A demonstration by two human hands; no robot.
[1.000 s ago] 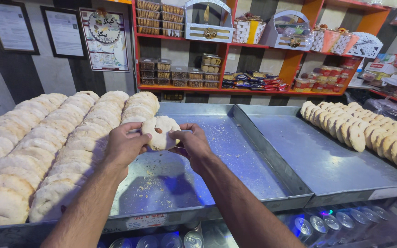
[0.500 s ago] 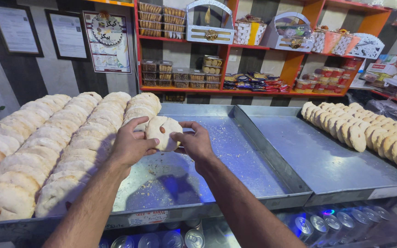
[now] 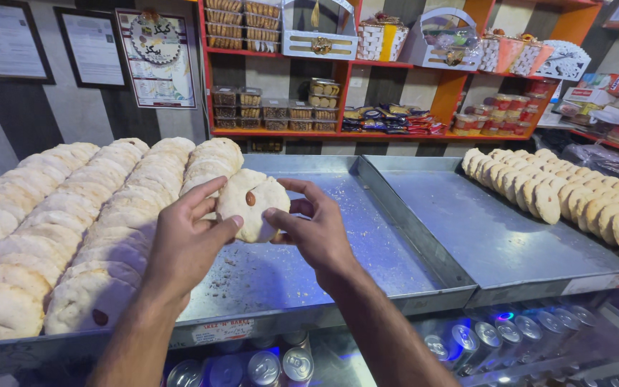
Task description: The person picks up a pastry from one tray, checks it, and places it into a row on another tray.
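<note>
Both hands, left hand (image 3: 184,240) & right hand (image 3: 317,233), hold round cookies (image 3: 252,208) over metal tray (image 3: 309,279); cookie rows (image 3: 73,208) at left.

In front of me a counter (image 3: 309,337) carries two shallow metal trays side by side. The left tray (image 3: 367,236) holds overlapping rows of pale round cookies (image 3: 73,208) on its left half; the rest is bare, crumb-dusted metal. The right tray (image 3: 481,236) holds one row of cookies (image 3: 574,201) along its far right
</note>
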